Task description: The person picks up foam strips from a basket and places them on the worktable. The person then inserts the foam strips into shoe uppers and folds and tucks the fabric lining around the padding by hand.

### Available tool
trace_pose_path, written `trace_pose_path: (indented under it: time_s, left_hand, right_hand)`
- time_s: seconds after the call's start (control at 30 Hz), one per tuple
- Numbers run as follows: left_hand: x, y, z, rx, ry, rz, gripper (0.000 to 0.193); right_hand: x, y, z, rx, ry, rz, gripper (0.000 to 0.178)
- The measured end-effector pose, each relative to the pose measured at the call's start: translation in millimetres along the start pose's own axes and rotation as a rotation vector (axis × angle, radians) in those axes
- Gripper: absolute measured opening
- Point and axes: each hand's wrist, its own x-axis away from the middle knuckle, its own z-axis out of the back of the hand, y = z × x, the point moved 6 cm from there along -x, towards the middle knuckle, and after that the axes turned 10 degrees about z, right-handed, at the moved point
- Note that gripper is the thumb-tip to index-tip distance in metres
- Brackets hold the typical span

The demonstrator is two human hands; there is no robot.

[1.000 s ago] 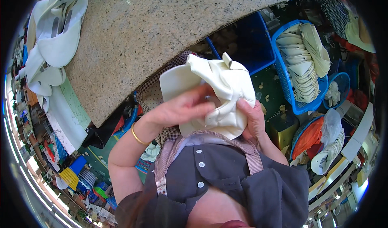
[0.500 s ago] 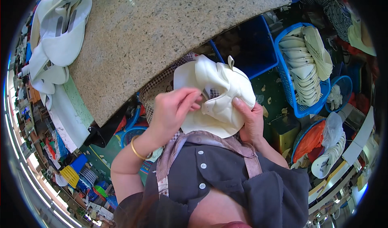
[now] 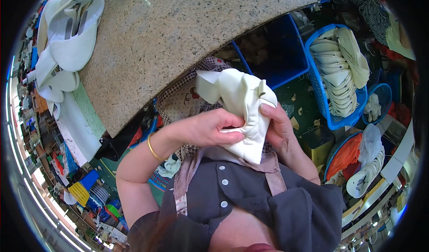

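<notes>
A cream-white shaped piece of soft material is held up close to my chest, below the edge of a speckled granite table. My left hand, with a thin gold bangle on the wrist, pinches the piece's lower left edge. From the right side my right hand grips the same piece, with the fingers wrapped behind it. The piece is folded and bulges upward between both hands.
White pieces of the same kind lie piled at the table's left end. A blue basket at right holds a stack of them, with an empty dark blue bin beside it. Orange and blue baskets and clutter crowd the floor.
The piece has been folded tighter and lowered toward my chest. My left hand has slid from on top of it down to its lower edge. My right hand keeps its hold.
</notes>
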Motion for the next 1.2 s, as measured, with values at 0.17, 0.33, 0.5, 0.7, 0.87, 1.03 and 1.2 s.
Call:
trace_pose_path:
  time_s: [0.17, 0.33, 0.5, 0.7, 0.87, 1.03, 1.2]
  left_hand:
    - [14, 53, 4, -0.854, 0.662, -0.246, 0.021]
    - [8, 57, -1, -0.977, 0.839, -0.337, 0.024]
    - [-7, 32, 13, -0.497, 0.271, 0.037, 0.020]
    - [6, 40, 9, -0.786, 0.759, -0.310, 0.022]
    - [8, 12, 7, -0.440, 0.052, 0.097, 0.025]
    - [27, 54, 4, -0.768, 0.776, -0.340, 0.029]
    - [37, 52, 2, -0.630, 0.971, -0.469, 0.037]
  right_hand:
    - [-3, -15, -3, 0.054, 0.199, 0.197, 0.043]
    - [7, -24, -6, 0.083, 0.167, 0.346, 0.042]
    - [5, -13, -17, 0.076, 0.116, 0.248, 0.040]
    - [5, 0, -16, -0.160, 0.068, 0.090, 0.054]
    - [14, 17, -14, -0.419, -0.011, -0.087, 0.061]
    - [13, 14, -17, -0.198, 0.058, 0.012, 0.057]
    - [19, 15, -26, -0.182, 0.027, -0.058, 0.053]
